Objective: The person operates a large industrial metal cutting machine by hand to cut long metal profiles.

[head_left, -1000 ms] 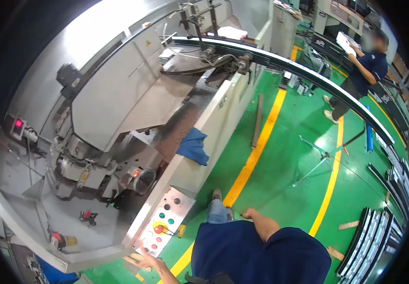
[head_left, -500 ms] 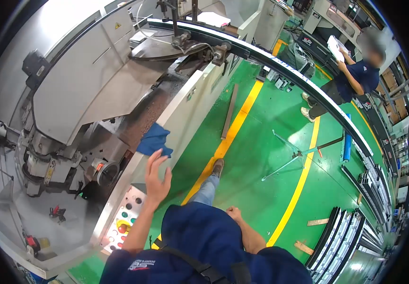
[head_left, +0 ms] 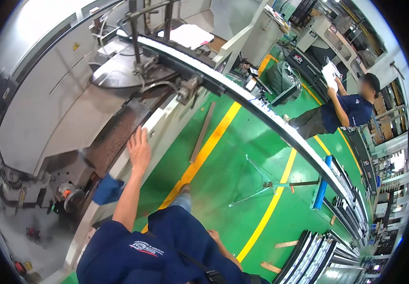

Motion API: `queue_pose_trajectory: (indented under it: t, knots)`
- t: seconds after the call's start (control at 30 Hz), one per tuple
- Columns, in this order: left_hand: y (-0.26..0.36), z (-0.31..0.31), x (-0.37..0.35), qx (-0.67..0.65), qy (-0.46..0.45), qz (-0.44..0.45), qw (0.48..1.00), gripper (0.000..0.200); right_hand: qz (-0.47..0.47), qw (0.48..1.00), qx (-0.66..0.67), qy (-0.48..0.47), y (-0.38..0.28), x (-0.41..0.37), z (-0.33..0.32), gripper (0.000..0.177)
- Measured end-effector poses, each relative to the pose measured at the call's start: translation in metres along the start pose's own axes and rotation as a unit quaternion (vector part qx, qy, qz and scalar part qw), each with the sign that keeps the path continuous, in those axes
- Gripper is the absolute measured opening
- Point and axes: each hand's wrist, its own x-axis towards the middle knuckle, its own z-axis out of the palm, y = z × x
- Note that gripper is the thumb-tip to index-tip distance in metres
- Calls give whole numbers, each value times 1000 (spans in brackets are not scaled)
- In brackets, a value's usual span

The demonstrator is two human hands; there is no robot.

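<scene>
My left hand (head_left: 139,149) reaches forward with its fingers stretched out, over the pale front rail (head_left: 166,115) of a large machine. Nothing is in it. Behind the wrist, a blue cloth (head_left: 108,190) lies draped on that rail. Low at my side hangs my right hand (head_left: 213,235), mostly covered by my body, its fingers hardly visible. Ahead of the left hand, a long dark profile with a white top face (head_left: 242,93) runs from the machine out across the aisle. A metal clamp block (head_left: 189,89) sits beside the profile.
A person (head_left: 351,109) holding white papers (head_left: 330,75) stands across the aisle. On the green floor are a tripod stand (head_left: 267,184) with a blue roller (head_left: 322,182), a long brown bar (head_left: 203,132) and stacked profiles (head_left: 303,255).
My left hand has moved from beside the blue cloth farther forward along the machine's rail. My view has shifted forward and right. The other person has turned slightly, papers still in hand.
</scene>
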Motion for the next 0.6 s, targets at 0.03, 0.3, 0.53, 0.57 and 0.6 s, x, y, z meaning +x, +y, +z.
queue_pose_trajectory:
  t: [0.03,0.3,0.53,0.57,0.6]
  knots:
    - [2,-8,0,-18,-15,1,1000,67,17,1000,-7,-16,-9,9,-14,35]
    - [7,-7,8,16,-33,2,999,69,-77,978,84,175,-151,83,-157,33]
    - [23,-41,21,-148,-28,-74,986,63,-307,923,150,177,-374,37,-269,25]
    - [25,-43,24,-172,-21,-83,981,62,-336,913,157,171,-400,27,-285,26]
    - [26,-41,26,-173,12,-70,982,51,-375,898,123,196,-422,19,-302,27]
